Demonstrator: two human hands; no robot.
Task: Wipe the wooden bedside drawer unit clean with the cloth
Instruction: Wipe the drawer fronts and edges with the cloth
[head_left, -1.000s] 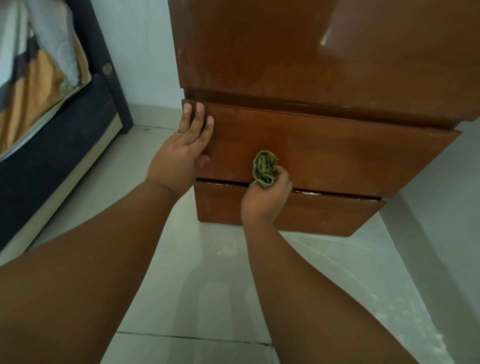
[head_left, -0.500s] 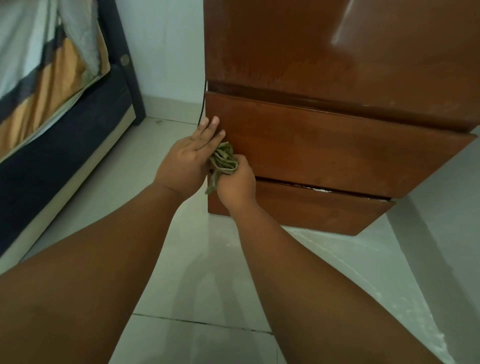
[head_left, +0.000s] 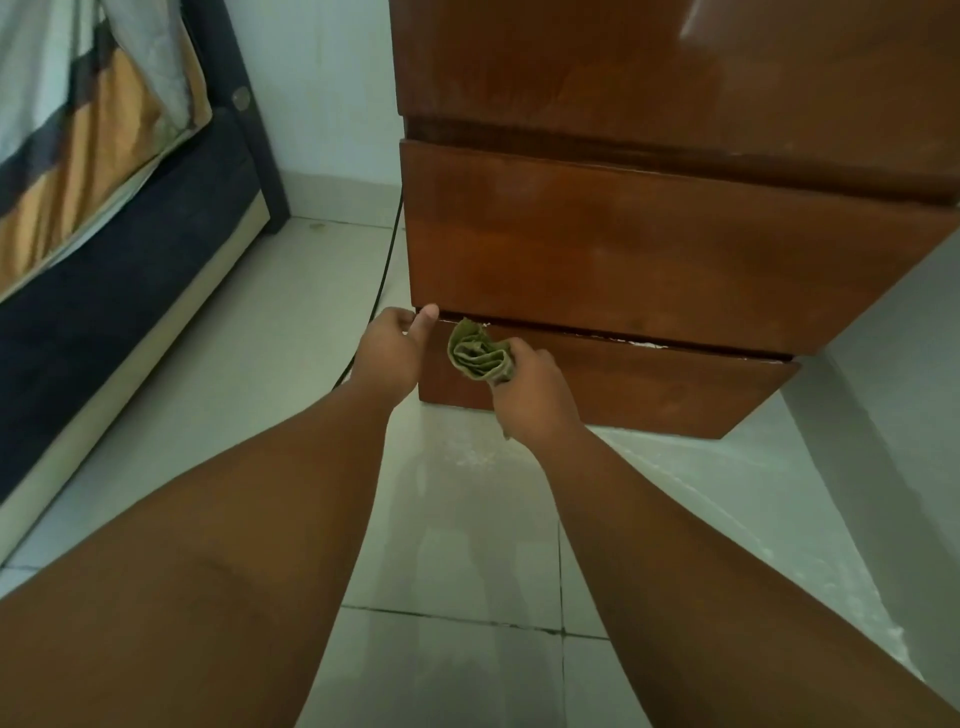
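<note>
The wooden bedside drawer unit (head_left: 649, 249) stands in front of me, reddish brown, with two drawer fronts below a glossy top. My right hand (head_left: 535, 397) grips a bunched green cloth (head_left: 480, 353) and presses it on the lower drawer front near its left end. My left hand (head_left: 392, 353) holds the lower drawer's top left corner, thumb on the front at the gap between the drawers, fingers curled around the side.
A bed (head_left: 93, 218) with dark frame and striped bedding runs along the left. A black cable (head_left: 382, 275) drops down the unit's left side to the pale tiled floor (head_left: 457, 545). A wall (head_left: 893, 415) stands close on the right.
Both hands have dropped from the upper drawer front to the lower one. The cloth first swept left along the upper drawer, then came down to the lower drawer's left end.
</note>
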